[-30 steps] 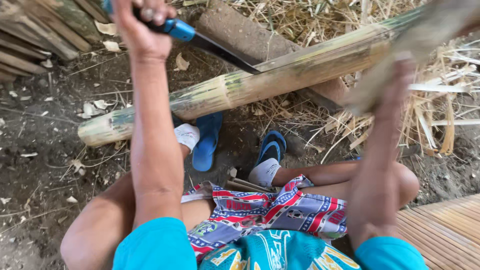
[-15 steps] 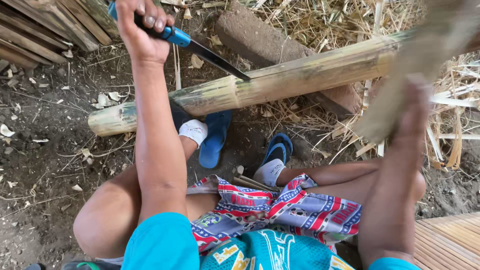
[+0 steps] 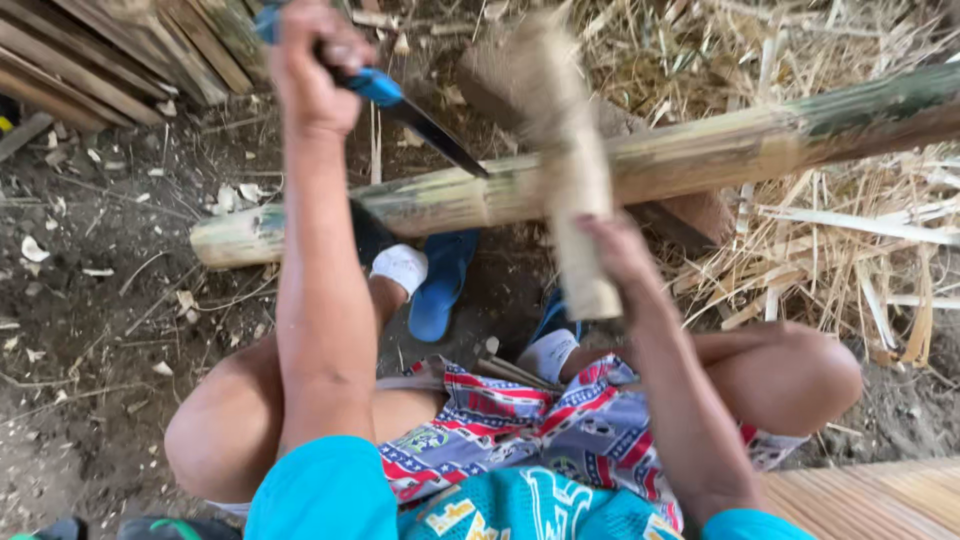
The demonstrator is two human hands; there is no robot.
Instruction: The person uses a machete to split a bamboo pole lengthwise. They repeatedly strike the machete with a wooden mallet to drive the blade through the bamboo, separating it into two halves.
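Left hand (image 3: 312, 62) clenched round the blue handle of a knife (image 3: 420, 120), dark blade slanting down and right, tip touching the upper side of the bamboo pole (image 3: 640, 165); right hand (image 3: 612, 245) wrapped round the lower end of a wooden mallet (image 3: 560, 130), blurred, head up above the pole just right of the blade; pole lying across the view, long axis left to right and rising slightly rightward, propped on a wood block (image 3: 695, 215) near its middle; pole directly ahead of both hands, left one nearer its cut end; bare dirt ground (image 3: 90, 300) below, split bamboo strips (image 3: 850, 260) and straw at right, stacked slats (image 3: 110, 50) at upper left; blue sandals (image 3: 440, 285) under the pole.
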